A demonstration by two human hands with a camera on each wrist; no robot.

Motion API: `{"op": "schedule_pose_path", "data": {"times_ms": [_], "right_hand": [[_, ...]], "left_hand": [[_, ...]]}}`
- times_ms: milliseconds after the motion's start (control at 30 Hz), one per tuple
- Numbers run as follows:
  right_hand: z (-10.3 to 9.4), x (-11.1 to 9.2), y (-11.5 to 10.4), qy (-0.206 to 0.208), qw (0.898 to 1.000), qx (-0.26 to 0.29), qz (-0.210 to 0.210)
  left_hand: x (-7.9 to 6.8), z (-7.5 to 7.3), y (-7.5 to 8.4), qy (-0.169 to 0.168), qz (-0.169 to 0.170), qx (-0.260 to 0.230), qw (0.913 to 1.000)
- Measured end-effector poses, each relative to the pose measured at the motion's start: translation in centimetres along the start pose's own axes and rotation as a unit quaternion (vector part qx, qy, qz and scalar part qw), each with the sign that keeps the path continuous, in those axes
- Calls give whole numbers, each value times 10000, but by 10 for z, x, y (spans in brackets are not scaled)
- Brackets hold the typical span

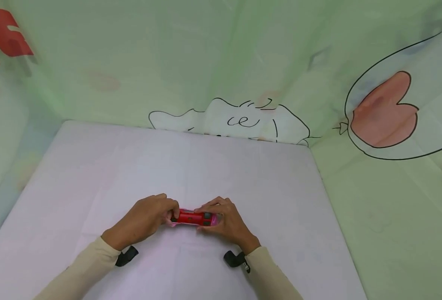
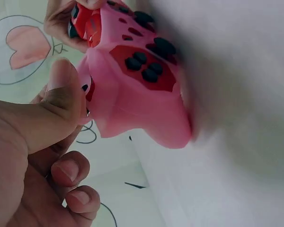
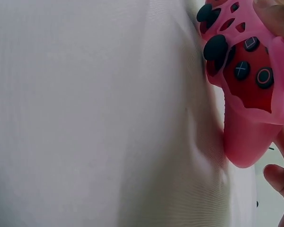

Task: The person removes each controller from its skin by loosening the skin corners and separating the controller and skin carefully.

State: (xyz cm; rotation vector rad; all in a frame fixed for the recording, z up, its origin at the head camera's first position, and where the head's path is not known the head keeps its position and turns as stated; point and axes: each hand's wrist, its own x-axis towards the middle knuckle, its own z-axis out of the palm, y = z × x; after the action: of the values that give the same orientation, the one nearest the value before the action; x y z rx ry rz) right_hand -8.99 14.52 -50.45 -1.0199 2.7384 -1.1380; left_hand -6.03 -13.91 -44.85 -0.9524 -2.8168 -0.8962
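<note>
A red game controller (image 1: 191,217) with dark buttons stands on its handles on the white table, its shoulder-button edge facing up toward the head camera. A pink silicone cover (image 2: 128,104) wraps its front and handles, with the red body showing through the openings. My left hand (image 1: 148,217) pinches the cover's edge at the controller's left end; the thumb (image 2: 61,90) lies against it near a shoulder button. At the other end my right hand (image 1: 229,221) grips the covered controller between thumb and fingers. In the right wrist view, the cross and circle buttons (image 3: 264,76) show through the cover.
The white table (image 1: 168,166) reaches back to green fabric walls (image 1: 149,62) with cartoon drawings and a heart (image 1: 385,110). A black wrist device (image 1: 127,256) sits at the left wrist and another black wrist device (image 1: 234,258) at the right, both below the sleeves' ends.
</note>
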Motion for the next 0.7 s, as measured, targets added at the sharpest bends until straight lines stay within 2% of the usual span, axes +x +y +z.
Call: {"op": "schedule_pose_path", "data": {"times_ms": [233, 533, 700], "right_hand": [[0, -3, -1, -30, 10000, -36, -16], [2, -5, -2, -1, 9999, -88, 77], [1, -5, -1, 43, 9999, -102, 67]], "left_hand": [[-5, 10, 4, 326, 159, 523, 9980], [-9, 19, 7, 759, 132, 605, 9952], [-10, 23, 8, 829, 323, 958, 9914]]}}
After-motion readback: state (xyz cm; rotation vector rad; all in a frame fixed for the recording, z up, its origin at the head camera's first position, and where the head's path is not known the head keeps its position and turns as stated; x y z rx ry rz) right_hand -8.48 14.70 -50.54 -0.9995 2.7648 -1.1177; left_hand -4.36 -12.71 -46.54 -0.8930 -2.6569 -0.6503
